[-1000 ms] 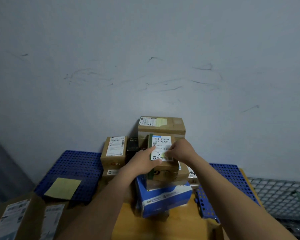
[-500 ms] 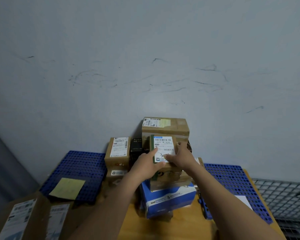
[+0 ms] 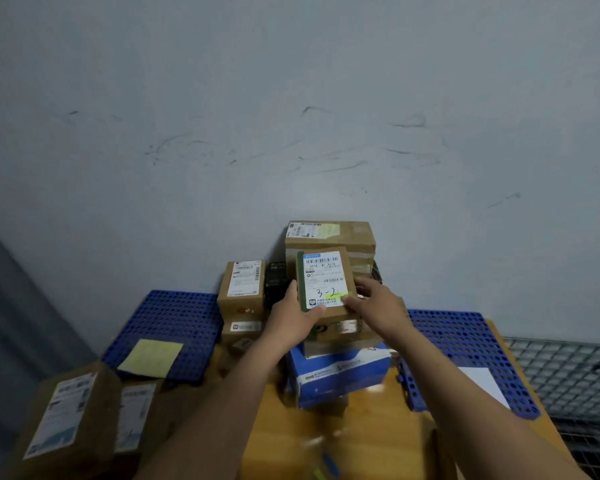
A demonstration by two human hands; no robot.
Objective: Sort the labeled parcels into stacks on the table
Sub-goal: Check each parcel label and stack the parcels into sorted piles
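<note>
A small brown parcel (image 3: 324, 271) with a white label marked "3-2" and a green edge strip sits on top of the middle stack. My left hand (image 3: 293, 317) grips its left near corner, thumb on the label's lower edge. My right hand (image 3: 378, 304) holds its right side, fingers curled against the box. Under it lie another brown box (image 3: 340, 329) and a blue-and-white box (image 3: 340, 375). A taller stack topped by a brown parcel (image 3: 347, 233) stands behind, against the wall. A left stack with a labeled brown box (image 3: 241, 284) stands beside it.
Blue perforated mats lie left (image 3: 174, 320) and right (image 3: 465, 344) on the wooden table (image 3: 378, 431); a yellow note (image 3: 151, 358) lies on the left one. Two labeled brown parcels (image 3: 70, 414) stand at the near left. A metal grid (image 3: 568, 368) lies to the right.
Both hands slid from the middle of the label to the parcel's sides, uncovering the "3-2" mark. The view has tilted slightly.
</note>
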